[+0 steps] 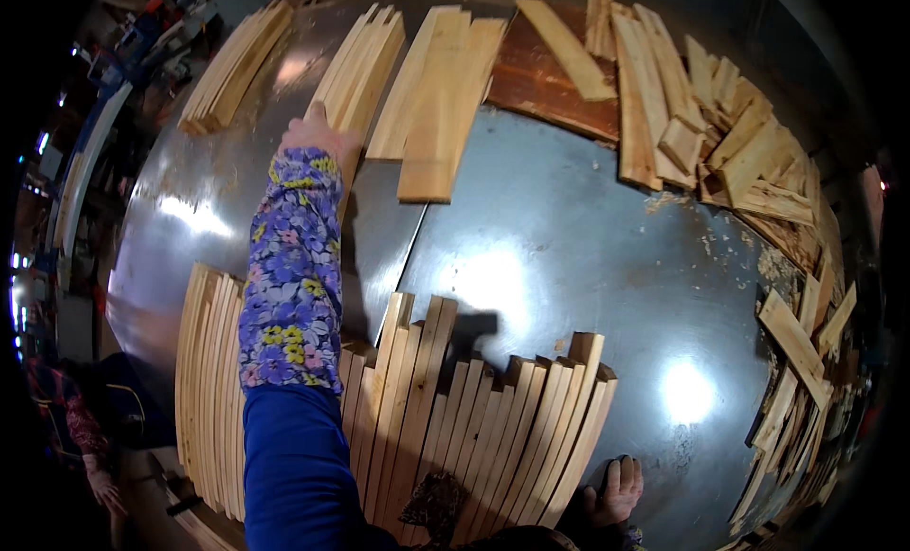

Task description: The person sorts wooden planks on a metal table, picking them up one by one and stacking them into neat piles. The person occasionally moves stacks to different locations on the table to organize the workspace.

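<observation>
My left hand [320, 136] stretches far across the metal table in a floral sleeve cover. It grips the near end of a small stack of narrow wooden boards [365, 63], though part of the grasp is hidden. My right hand [621, 489] rests at the near edge with its fingers apart and nothing in them. To its left stands a long row of wooden slats [502, 428], set on edge side by side with uneven far ends. My left forearm crosses over this row and hides part of it.
Another stack of boards [237, 68] lies far left, and wider flat boards [441, 106] lie at far centre. A reddish-brown panel [550, 77] carries more boards. Scrap wood [758, 162] piles along the right edge with shavings. At lower left a co-worker's hand [102, 489] shows.
</observation>
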The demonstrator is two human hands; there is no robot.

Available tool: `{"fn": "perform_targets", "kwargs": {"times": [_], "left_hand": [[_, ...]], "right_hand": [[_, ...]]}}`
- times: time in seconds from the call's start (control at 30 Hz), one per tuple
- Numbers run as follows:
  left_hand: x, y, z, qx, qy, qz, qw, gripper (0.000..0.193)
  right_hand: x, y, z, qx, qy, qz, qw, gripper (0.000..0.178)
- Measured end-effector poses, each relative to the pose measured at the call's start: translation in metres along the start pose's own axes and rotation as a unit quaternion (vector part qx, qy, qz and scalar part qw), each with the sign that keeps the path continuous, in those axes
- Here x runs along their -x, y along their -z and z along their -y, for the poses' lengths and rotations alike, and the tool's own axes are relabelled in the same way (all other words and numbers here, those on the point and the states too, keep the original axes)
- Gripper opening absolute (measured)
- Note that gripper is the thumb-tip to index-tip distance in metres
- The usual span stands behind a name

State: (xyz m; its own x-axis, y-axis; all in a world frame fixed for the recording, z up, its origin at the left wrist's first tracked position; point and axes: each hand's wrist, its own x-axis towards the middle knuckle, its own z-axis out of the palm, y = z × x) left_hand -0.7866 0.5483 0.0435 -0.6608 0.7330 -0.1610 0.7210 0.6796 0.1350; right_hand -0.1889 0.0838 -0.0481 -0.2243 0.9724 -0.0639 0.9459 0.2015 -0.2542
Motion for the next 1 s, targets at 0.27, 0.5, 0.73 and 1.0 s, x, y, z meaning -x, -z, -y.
{"fn": "perform_targets", "kwargs": {"times": [0.27,0.5,0.73,1.0], "left_hand": [[0.046,-0.012,0.058,-0.027,-0.068,0.045,0.996,0.108],[0.002,-0.006,0.017,0.005,-0.045,0.002,0.999,0.092],[0.065,-0.021,0.05,-0.008,-0.141,-0.074,0.987,0.088],[0.146,-0.013,0.162,0.07,-0.169,0.043,0.982,0.071]], "right_hand": [[0.001,-0.008,0.005,0.015,0.004,-0.023,1.0,0.07],[0.007,-0.008,-0.01,0.05,0.032,0.008,0.998,0.075],[0.003,-0.004,0.001,0.001,0.017,-0.028,0.999,0.074],[0.002,-0.001,0.021,0.011,-0.006,-0.048,0.999,0.074]]}}
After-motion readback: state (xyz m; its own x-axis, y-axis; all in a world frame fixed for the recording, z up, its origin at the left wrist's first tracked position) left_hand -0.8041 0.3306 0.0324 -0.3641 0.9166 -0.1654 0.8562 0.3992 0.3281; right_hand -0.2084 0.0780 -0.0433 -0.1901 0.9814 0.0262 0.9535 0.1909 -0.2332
